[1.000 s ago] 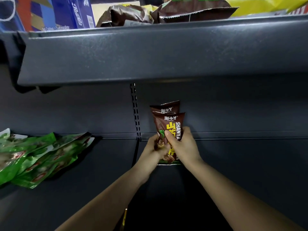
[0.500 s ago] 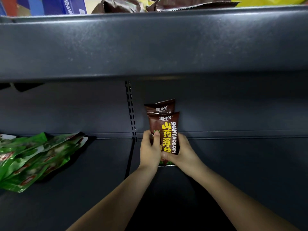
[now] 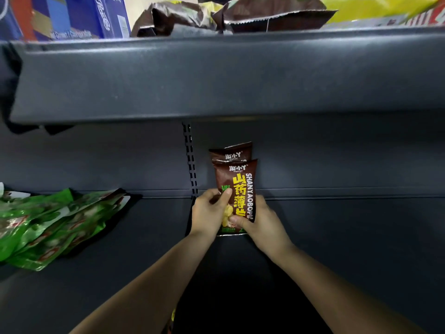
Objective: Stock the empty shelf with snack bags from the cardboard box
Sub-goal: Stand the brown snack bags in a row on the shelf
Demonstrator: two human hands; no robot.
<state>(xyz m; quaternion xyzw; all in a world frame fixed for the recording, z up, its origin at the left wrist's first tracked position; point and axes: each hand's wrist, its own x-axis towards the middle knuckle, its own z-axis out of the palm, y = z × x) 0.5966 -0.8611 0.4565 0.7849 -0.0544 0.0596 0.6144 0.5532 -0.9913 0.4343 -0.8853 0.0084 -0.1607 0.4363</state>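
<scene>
Two brown snack bags with yellow lettering stand upright against the back wall of the dark grey shelf (image 3: 337, 237). The front brown bag (image 3: 240, 186) hides most of the rear brown bag (image 3: 232, 154). My left hand (image 3: 209, 214) grips the front bag's left edge, thumb on its face. My right hand (image 3: 261, 224) holds its lower right side, thumb across the bottom of the face. The cardboard box is out of sight.
Several green snack bags (image 3: 45, 227) lie in a heap at the shelf's left. A slotted upright (image 3: 190, 160) runs down the back wall beside the brown bags. The upper shelf (image 3: 216, 75) overhangs, carrying blue boxes (image 3: 72, 15), brown bags (image 3: 228, 15) and yellow bags (image 3: 375, 8).
My left thumb has shifted up onto the front bag's face and my right thumb has slid lower. The bags stay upright in place; the view tilted slightly.
</scene>
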